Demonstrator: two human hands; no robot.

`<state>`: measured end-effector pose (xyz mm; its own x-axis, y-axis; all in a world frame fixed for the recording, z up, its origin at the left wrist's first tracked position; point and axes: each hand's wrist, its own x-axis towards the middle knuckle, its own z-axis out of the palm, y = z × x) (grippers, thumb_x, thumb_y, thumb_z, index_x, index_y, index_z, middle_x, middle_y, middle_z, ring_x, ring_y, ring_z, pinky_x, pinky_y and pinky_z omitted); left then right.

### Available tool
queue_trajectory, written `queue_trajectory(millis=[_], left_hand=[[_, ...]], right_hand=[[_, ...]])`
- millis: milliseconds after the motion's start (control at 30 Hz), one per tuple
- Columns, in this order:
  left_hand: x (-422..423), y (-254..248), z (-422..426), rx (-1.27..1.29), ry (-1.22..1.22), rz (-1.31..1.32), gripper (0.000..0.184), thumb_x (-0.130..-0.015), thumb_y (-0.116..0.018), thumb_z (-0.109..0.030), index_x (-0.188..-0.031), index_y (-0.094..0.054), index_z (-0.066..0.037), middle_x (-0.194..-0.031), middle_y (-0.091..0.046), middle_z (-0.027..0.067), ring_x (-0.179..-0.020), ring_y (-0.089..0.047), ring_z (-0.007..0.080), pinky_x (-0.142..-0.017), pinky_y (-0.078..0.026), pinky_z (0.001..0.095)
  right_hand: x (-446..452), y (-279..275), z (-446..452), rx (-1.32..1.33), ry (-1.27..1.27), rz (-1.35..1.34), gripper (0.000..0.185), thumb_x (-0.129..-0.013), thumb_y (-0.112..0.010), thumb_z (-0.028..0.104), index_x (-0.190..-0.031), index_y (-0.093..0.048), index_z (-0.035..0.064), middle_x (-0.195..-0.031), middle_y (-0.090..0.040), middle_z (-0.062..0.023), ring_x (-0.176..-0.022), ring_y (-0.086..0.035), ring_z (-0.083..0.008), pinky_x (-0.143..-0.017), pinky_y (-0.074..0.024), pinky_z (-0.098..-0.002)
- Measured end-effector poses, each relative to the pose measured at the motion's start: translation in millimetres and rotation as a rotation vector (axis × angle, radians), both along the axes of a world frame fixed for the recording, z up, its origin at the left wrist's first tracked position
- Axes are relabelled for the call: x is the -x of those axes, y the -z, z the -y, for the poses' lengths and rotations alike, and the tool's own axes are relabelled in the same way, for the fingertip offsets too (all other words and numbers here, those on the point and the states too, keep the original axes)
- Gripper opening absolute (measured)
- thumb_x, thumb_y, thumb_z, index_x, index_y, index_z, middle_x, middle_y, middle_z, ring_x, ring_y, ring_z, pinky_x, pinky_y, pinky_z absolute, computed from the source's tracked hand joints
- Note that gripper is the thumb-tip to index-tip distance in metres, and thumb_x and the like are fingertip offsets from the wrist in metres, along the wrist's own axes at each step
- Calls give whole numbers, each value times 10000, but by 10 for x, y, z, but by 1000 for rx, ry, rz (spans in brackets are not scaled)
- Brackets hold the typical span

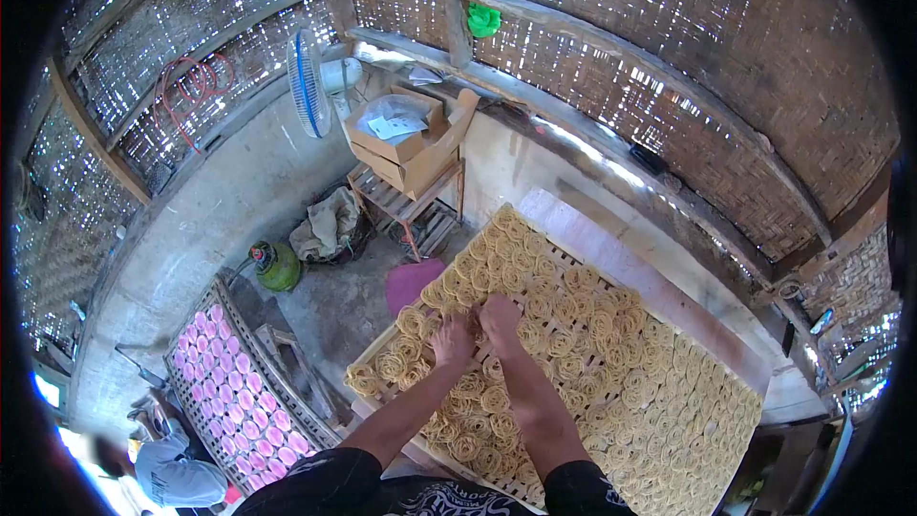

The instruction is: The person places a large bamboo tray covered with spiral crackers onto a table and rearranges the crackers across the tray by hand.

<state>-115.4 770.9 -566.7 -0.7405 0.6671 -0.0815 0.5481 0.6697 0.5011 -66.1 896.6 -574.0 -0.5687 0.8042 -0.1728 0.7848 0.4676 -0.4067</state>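
Coiled, pale yellow nests that look like dried noodles (pixel 564 358) cover a large slatted rack (pixel 390 339) in front of me. Both arms reach over its far left part. My left hand (pixel 453 340) is bent down among the nests, its fingers curled at a noodle nest. Right beside it, my right hand (pixel 499 323) is closed like a fist, knuckles up; its fingertips and whatever they hold are hidden. Between the nests around my hands, some slats show through. Toward the right the nests lie flatter and closer together.
Pink round pieces fill another rack (pixel 250 336) at left, with a person (pixel 177 463) beside it. Beyond stand a green gas cylinder (pixel 277 268), a sack (pixel 330 226), a fan (pixel 308 84) and a cardboard box (pixel 406 148) on a wooden stand (pixel 435 229). A wall ledge runs behind.
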Motion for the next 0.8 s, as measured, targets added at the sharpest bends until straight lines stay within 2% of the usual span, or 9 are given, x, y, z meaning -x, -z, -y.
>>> queue_trajectory(millis=[200, 300, 400, 433, 567, 600, 700, 767, 800], left_hand=[[-1, -24, -53, -85, 9, 65, 245, -827, -650, -179, -1016, -589, -36, -1054, -647, 189, -927, -655, 415, -770, -516, 522], [1, -37, -78, -135, 48, 129, 243, -801, -684, -181, -981, -601, -40, -965, -666, 190, -901, -660, 397, -756, -518, 498], [-130, 21, -146, -219, -38, 159, 224, -778, -701, -170, -937, -615, -39, -878, -673, 194, -842, -665, 385, -725, -516, 475], [-152, 40, -143, -243, -55, 178, 214, -776, -700, -168, -926, -618, -39, -860, -673, 195, -822, -665, 384, -715, -514, 470], [-124, 37, -123, -521, -25, 214, 180, -754, -686, -137, -827, -576, -15, -707, -608, 182, -669, -609, 341, -633, -479, 442], [-104, -35, -113, -492, -27, 227, 176, -754, -684, -138, -843, -585, -22, -734, -621, 175, -686, -621, 346, -637, -487, 448], [-36, -361, 27, -431, -14, 226, 176, -748, -686, -143, -868, -608, -40, -809, -642, 150, -743, -641, 348, -660, -507, 451], [5, -668, 175, -427, 59, 143, 175, -736, -700, -148, -854, -617, -50, -851, -630, 131, -788, -631, 331, -688, -515, 433], [25, -549, 181, -451, 140, 47, 194, -737, -714, -166, -872, -630, -56, -876, -624, 126, -827, -623, 331, -731, -511, 437]], right_hand=[[-179, -106, -41, -24, 91, -111, 359, -805, -640, 372, -881, -720, 30, -837, -705, -218, -808, -697, -390, -709, -557, -471], [-235, -122, -7, -67, 181, -253, 351, -787, -641, 366, -861, -725, 33, -842, -710, -216, -810, -698, -392, -713, -557, -469], [-62, -340, 29, 39, 116, 78, 445, -779, -698, 462, -962, -721, 58, -937, -714, -187, -883, -692, -375, -772, -547, -467], [-24, -335, 23, 31, 106, 73, 457, -780, -700, 477, -958, -721, 56, -919, -713, -190, -864, -695, -373, -761, -549, -465], [81, 175, -152, -45, -18, 45, 489, -794, -706, 496, -948, -716, 31, -849, -707, -210, -784, -698, -376, -711, -558, -455], [41, 203, -217, -78, -76, 42, 492, -800, -707, 490, -947, -714, 21, -832, -704, -217, -763, -698, -379, -696, -560, -452], [-312, 66, -329, 93, 140, -177, 394, -831, -717, 368, -909, -696, -18, -766, -697, -204, -695, -702, -351, -594, -560, -434], [-571, -73, -273, 475, 383, -582, 312, -846, -702, 285, -879, -681, -25, -732, -687, -165, -669, -704, -312, -534, -548, -398], [-652, -231, -224, 662, 502, -788, 273, -854, -694, 243, -864, -673, -28, -715, -682, -145, -657, -704, -293, -505, -541, -380]])
